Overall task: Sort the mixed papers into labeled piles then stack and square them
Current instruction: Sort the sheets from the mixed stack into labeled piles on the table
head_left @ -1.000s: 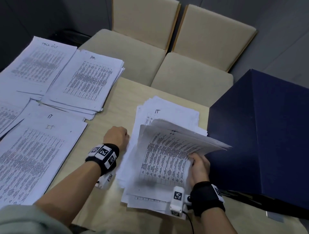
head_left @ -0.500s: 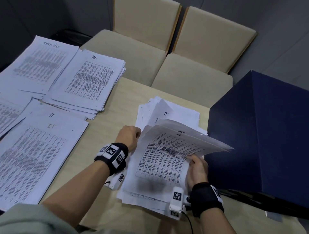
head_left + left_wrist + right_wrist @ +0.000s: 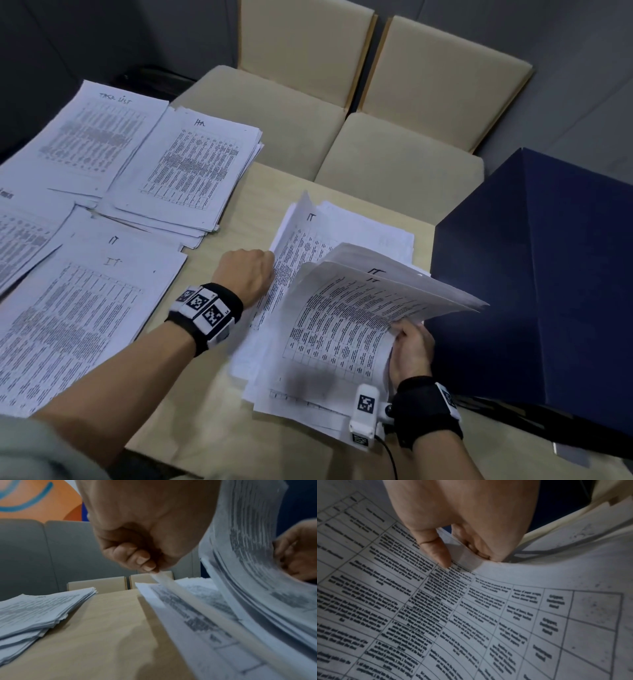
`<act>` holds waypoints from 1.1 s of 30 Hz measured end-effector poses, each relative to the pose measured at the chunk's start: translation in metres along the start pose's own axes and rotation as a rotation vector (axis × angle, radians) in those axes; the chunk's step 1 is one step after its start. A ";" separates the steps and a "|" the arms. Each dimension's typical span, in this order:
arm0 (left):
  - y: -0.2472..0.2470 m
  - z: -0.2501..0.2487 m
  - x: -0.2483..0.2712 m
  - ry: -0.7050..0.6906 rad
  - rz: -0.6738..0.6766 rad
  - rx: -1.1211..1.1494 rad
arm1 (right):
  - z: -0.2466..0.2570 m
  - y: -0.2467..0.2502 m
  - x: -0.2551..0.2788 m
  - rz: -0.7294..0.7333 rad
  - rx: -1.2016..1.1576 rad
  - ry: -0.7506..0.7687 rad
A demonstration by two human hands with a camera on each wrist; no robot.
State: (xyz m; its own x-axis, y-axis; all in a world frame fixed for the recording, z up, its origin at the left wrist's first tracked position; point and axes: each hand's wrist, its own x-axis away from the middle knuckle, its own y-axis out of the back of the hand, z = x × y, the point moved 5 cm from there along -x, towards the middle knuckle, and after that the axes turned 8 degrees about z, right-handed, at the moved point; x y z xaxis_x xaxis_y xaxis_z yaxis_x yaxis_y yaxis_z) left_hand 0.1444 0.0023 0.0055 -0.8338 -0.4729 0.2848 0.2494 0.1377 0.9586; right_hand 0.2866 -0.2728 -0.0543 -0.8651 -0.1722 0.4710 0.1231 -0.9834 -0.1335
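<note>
We see the mixed stack lying on the table, just left of the blue box. Its upper sheets are lifted and bent upward, and two of them show the handwritten mark "IT" near the far edge. The right hand holds these sheets at their right edge; in the right wrist view the thumb presses on the printed side and the other fingers curl under the paper, so it is a pinch. Below them, one sheet marked "IT" stands up at its left edge. The left hand is closed like a fist at this edge, and in the left wrist view its fingertips pinch the thin edge of the sheet.

Left of the stack, apart from it, lie the sorted piles. The nearest pile is marked "IT". Behind it is a pile marked "HA", and further left one marked "TASK LIST". One more pile is cut by the left border of the picture; we cannot read its label.

Beyond the table stand two beige chairs side by side.
</note>
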 end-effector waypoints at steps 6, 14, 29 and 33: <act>0.009 0.006 0.013 -0.194 -0.289 0.568 | 0.007 -0.008 -0.008 0.073 -0.117 -0.021; -0.022 0.006 0.020 -0.131 0.071 1.135 | -0.001 -0.023 -0.014 0.213 -0.129 -0.110; -0.010 0.004 0.001 0.085 0.045 0.079 | 0.012 -0.026 0.007 0.211 -0.086 -0.079; 0.006 0.004 0.007 -0.025 -0.018 0.053 | 0.005 -0.025 0.004 0.262 -0.116 -0.110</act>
State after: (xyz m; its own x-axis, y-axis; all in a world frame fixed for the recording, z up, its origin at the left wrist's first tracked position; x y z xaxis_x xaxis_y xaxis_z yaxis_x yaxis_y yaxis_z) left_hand 0.1384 0.0031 0.0136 -0.8503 -0.4536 0.2668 0.2082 0.1756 0.9622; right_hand 0.2820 -0.2495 -0.0447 -0.7527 -0.4308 0.4979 0.2737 -0.8925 -0.3584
